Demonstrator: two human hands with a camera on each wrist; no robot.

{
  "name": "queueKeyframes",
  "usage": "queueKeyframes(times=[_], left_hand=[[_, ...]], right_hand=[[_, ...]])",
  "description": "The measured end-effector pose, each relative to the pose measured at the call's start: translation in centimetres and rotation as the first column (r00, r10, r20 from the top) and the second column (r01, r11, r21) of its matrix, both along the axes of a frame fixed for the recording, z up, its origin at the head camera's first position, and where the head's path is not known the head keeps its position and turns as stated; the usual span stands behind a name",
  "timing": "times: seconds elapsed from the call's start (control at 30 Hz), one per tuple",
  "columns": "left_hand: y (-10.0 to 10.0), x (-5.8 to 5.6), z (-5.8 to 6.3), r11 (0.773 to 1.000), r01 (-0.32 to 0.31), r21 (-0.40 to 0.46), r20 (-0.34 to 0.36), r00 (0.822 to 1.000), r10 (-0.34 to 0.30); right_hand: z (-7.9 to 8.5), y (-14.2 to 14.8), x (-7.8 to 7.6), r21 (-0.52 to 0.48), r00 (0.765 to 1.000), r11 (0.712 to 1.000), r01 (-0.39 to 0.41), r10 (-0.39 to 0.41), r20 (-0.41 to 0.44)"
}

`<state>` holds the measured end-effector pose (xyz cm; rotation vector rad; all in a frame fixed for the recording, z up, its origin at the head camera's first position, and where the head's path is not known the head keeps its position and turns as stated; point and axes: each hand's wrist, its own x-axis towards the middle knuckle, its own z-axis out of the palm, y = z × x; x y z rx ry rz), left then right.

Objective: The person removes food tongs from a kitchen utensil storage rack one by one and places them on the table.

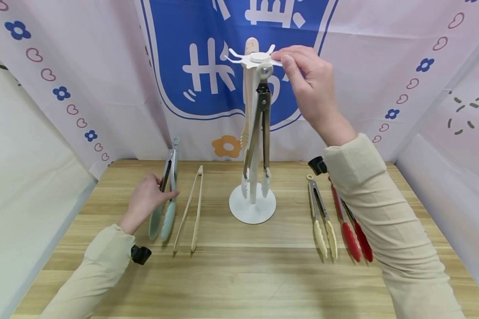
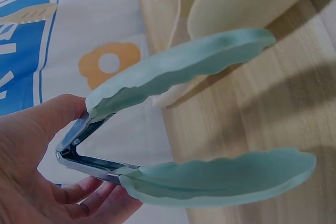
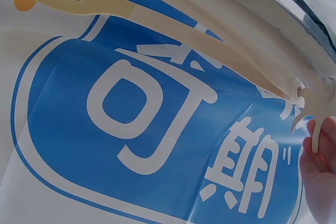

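Observation:
My left hand (image 1: 145, 201) grips a pair of mint-green tongs (image 1: 169, 221) by their metal arms, thumb on one side and fingers on the other. In the left wrist view, the two scalloped mint heads (image 2: 220, 179) spread apart; whether their tips touch the table cannot be told. My right hand (image 1: 313, 84) pinches one hook arm at the top of a white utensil stand (image 1: 252, 215). White-tipped metal tongs (image 1: 256, 133) hang from the stand's front. Behind the post hang beige tongs (image 3: 178, 32) with a slotted head, partly hidden in the head view.
Thin wooden tongs (image 1: 197, 208) lie between the mint tongs and the stand. Right of the stand lie cream-tipped tongs (image 1: 319, 237) and red tongs (image 1: 350, 241), the latter partly under my right sleeve. A printed cloth (image 1: 207, 102) hangs behind the wooden table (image 1: 239, 279).

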<state>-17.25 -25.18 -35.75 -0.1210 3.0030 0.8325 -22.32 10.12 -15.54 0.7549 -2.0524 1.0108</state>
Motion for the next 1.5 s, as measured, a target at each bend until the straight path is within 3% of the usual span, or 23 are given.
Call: queueKeyframes(times=[0.67, 1.5], left_hand=[[-0.9, -1.0, -1.7, 0.998, 0.017, -0.055, 0.136, 0.991, -0.009], [-0.8, -2.0, -3.3, 0.990, 0.059, -0.127, 0.211, 0.977, -0.031]], right_hand=[[0.0, -0.1, -0.1, -0.009, 1.000, 1.000, -0.010, 0.010, -0.018], [-0.1, 0.0, -0.1, -0.005, 1.000, 1.000, -0.001, 0.000, -0.012]])
